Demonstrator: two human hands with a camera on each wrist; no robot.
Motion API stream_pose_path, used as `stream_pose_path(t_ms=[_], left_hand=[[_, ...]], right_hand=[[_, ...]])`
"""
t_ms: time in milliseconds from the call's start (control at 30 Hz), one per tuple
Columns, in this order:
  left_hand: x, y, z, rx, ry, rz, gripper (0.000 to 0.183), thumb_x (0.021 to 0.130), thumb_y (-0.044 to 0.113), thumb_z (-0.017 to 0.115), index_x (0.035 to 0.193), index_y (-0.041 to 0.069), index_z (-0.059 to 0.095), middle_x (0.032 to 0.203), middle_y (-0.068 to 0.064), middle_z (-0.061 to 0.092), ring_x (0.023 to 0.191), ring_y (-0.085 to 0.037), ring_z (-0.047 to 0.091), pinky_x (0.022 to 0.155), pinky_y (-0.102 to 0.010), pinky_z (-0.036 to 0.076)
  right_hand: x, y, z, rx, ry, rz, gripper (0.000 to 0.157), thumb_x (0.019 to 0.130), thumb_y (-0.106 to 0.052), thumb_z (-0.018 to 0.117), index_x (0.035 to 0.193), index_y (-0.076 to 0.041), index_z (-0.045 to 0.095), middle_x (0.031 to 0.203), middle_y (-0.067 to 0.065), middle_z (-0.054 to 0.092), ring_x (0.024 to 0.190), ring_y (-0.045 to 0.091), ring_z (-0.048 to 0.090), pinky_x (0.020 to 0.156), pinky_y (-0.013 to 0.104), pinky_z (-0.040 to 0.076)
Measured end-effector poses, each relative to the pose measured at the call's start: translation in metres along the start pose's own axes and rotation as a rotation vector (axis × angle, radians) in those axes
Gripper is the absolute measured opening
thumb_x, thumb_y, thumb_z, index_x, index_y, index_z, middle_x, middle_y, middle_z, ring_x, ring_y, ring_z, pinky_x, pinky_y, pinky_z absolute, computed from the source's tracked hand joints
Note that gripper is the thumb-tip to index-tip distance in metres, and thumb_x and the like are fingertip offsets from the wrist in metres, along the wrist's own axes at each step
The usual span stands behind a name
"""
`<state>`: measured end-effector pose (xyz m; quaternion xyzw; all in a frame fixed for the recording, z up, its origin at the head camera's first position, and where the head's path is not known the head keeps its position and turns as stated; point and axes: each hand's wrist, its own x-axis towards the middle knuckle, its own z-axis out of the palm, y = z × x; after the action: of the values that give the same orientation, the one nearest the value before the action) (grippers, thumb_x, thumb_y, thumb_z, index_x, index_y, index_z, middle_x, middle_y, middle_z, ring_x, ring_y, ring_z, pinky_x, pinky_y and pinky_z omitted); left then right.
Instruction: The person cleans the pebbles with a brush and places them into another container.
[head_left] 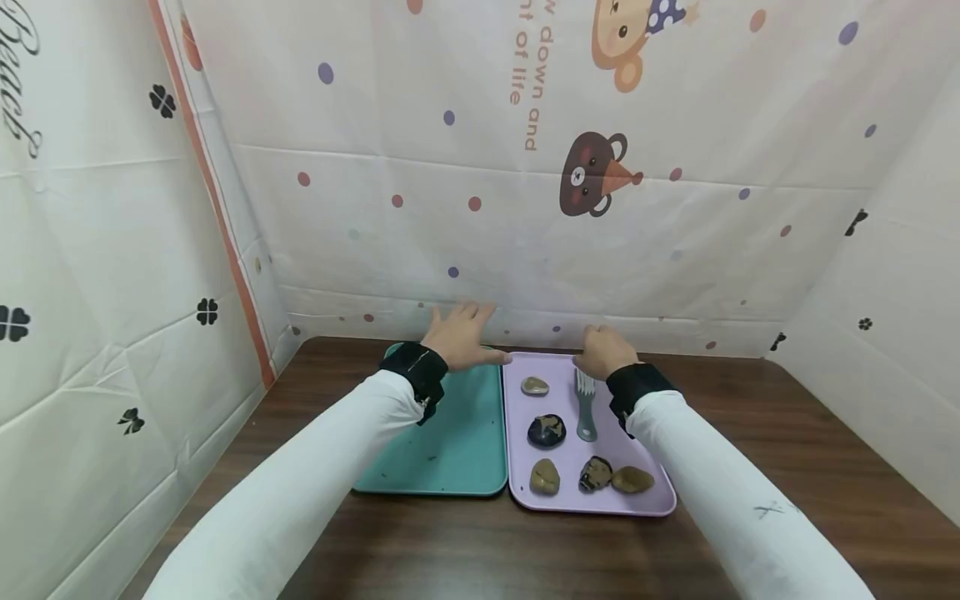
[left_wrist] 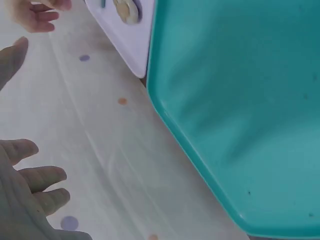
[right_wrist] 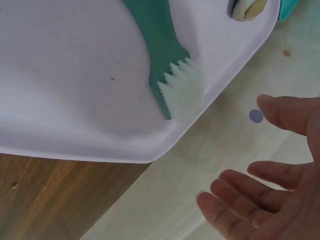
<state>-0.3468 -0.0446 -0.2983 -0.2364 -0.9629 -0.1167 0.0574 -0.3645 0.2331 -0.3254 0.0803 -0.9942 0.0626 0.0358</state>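
Note:
My left hand hovers over the far edge of the teal tray, fingers spread and holding nothing. Above the far right part of the lilac tray is my right hand, its fingers loosely bent around no object. Nearest to that hand lies a green-handled brush, its white bristles pointing to the tray's far rim. Left of the brush are a small pale stone and a black-and-tan stone. Along the near side sit an olive stone, a mottled stone and a brown stone.
Both trays stand side by side on a dark wooden table. A white printed cloth hangs behind the table and along its sides. Dark specks lie on the teal tray.

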Motion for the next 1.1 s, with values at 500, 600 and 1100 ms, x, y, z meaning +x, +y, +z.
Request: stream_pose_path(t_ms=[500, 600, 1100], left_hand=[[-0.02, 0.029, 0.007, -0.04, 0.009, 0.104, 0.09, 0.097, 0.05, 0.077, 0.165, 0.008, 0.036, 0.169, -0.017, 0.035, 0.158, -0.034, 0.028, 0.127, -0.069, 0.011], [-0.023, 0.033, 0.009, -0.038, 0.013, 0.132, 0.088, 0.097, 0.046, 0.078, 0.165, 0.008, 0.037, 0.167, -0.017, 0.038, 0.157, -0.034, 0.03, 0.127, -0.068, 0.011], [-0.043, 0.049, 0.028, -0.101, -0.009, 0.178, 0.083, 0.096, 0.044, 0.081, 0.162, 0.009, 0.044, 0.162, -0.013, 0.048, 0.151, -0.03, 0.042, 0.126, -0.065, 0.023]], right_hand=[[-0.012, 0.001, 0.001, 0.051, -0.014, 0.013, 0.023, 0.095, -0.015, 0.075, 0.09, 0.006, 0.067, 0.085, 0.016, 0.067, 0.078, 0.031, 0.064, 0.066, 0.044, 0.057], [-0.016, 0.0, 0.002, 0.08, -0.031, 0.03, 0.024, 0.097, -0.014, 0.074, 0.079, 0.001, 0.067, 0.074, 0.009, 0.06, 0.068, 0.026, 0.059, 0.058, 0.037, 0.05], [-0.029, -0.002, 0.015, 0.134, -0.108, 0.114, 0.021, 0.096, -0.015, 0.076, 0.093, 0.006, 0.071, 0.076, 0.008, 0.061, 0.072, 0.025, 0.058, 0.062, 0.033, 0.048]])
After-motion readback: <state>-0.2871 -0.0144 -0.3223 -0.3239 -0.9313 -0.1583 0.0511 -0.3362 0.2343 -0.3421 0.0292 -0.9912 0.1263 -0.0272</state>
